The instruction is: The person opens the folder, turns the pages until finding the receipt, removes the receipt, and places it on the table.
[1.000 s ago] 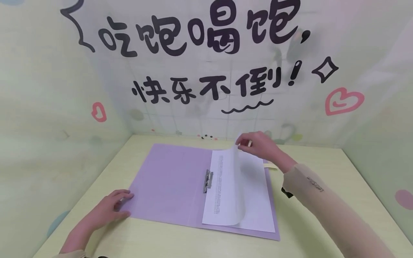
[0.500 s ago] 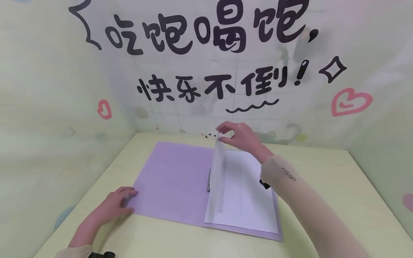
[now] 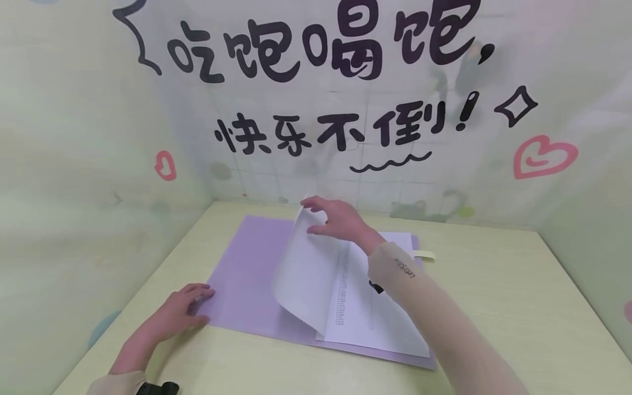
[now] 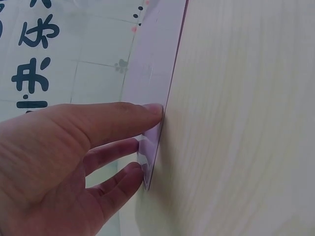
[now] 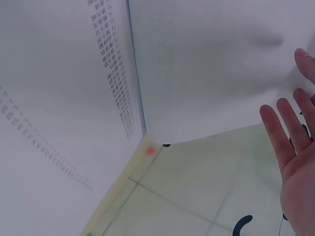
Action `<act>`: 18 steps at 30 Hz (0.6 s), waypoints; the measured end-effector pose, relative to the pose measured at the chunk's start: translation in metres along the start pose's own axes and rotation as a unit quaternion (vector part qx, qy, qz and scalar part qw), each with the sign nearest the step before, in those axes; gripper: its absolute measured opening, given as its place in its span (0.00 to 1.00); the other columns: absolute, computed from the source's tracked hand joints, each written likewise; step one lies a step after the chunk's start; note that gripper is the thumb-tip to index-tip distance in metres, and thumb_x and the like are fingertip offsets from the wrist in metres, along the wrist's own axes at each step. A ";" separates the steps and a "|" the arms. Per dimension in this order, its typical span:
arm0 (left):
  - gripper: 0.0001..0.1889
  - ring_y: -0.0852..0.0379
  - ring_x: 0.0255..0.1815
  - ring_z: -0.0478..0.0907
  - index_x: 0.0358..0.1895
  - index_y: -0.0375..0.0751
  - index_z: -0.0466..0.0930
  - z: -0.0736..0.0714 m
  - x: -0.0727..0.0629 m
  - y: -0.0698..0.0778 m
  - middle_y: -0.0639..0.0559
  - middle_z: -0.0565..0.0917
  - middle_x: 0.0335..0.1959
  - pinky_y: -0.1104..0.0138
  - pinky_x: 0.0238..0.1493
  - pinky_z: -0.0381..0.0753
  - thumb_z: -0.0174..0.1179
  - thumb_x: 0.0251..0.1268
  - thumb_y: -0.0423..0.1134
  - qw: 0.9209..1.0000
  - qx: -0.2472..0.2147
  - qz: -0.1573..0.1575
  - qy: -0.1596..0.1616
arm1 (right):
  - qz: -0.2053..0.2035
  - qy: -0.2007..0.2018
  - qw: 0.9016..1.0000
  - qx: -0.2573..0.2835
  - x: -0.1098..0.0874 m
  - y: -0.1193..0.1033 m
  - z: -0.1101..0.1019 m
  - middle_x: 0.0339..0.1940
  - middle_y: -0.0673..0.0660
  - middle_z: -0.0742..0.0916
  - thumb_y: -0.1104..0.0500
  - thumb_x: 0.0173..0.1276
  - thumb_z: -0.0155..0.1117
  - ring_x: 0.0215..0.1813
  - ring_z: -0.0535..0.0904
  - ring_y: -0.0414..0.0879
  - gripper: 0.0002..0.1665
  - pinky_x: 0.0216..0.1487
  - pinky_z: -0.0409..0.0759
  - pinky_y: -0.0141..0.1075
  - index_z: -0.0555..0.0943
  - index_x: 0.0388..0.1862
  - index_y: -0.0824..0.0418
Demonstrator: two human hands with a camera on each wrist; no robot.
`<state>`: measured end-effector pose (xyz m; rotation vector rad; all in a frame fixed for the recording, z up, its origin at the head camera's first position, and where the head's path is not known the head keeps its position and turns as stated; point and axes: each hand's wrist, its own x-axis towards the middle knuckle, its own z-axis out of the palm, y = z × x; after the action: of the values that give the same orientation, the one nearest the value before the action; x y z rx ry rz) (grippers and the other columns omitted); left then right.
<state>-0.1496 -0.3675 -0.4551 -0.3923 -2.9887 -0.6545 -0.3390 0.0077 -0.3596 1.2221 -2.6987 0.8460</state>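
Note:
A purple folder (image 3: 247,263) lies spread flat on the table, with printed sheets (image 3: 390,323) on its right half. One page (image 3: 301,274) stands half turned over to the left, curling above the folder's spine. At its upper corner is my right hand (image 3: 343,219), its thumb apart from the fingers. In the right wrist view the fingers (image 5: 281,137) look straight against the page. My left hand (image 3: 175,315) holds the folder's near left corner; the left wrist view has the thumb (image 4: 147,112) on the near edge and fingertips at the side edge. The folder's metal clip is hidden behind the page.
A pale yellow tab (image 3: 424,255) sticks out past the folder's right edge. The light wood table (image 3: 508,296) meets a pale wall (image 3: 296,181) with black lettering at the back, and more walls rise at both sides.
My right hand has carried the page leftward from the right half, past upright, towards the folder's left half, and its fingers have spread. My left hand stays at the corner.

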 end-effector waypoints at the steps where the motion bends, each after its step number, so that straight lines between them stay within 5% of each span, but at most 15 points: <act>1: 0.30 0.27 0.58 0.73 0.57 0.29 0.78 0.000 0.000 0.000 0.30 0.76 0.60 0.35 0.57 0.71 0.74 0.49 0.38 1.000 -0.001 -0.001 0.000 | 0.000 -0.007 1.000 -0.001 0.002 -0.001 0.003 0.67 0.47 0.81 0.50 0.63 0.71 0.64 0.80 0.44 0.37 0.54 0.84 0.39 0.69 0.71 0.48; 9: 0.30 0.29 0.57 0.74 0.57 0.30 0.78 0.001 -0.001 0.001 0.31 0.76 0.60 0.36 0.57 0.72 0.74 0.49 0.38 1.000 0.004 0.002 0.005 | 0.026 -0.039 0.999 0.003 0.017 -0.002 0.034 0.69 0.45 0.79 0.48 0.60 0.74 0.67 0.77 0.46 0.44 0.70 0.71 0.51 0.65 0.74 0.42; 18: 0.29 0.28 0.58 0.73 0.58 0.31 0.78 0.003 -0.003 -0.003 0.31 0.76 0.61 0.35 0.57 0.71 0.73 0.51 0.38 1.000 -0.009 0.002 0.010 | 0.083 -0.069 0.993 0.041 0.027 -0.007 0.065 0.70 0.49 0.78 0.49 0.57 0.76 0.70 0.74 0.49 0.49 0.72 0.70 0.51 0.63 0.75 0.39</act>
<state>-0.1472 -0.3694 -0.4590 -0.3910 -2.9635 -0.6822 -0.3419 -0.0466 -0.4043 1.1240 -2.9380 0.9331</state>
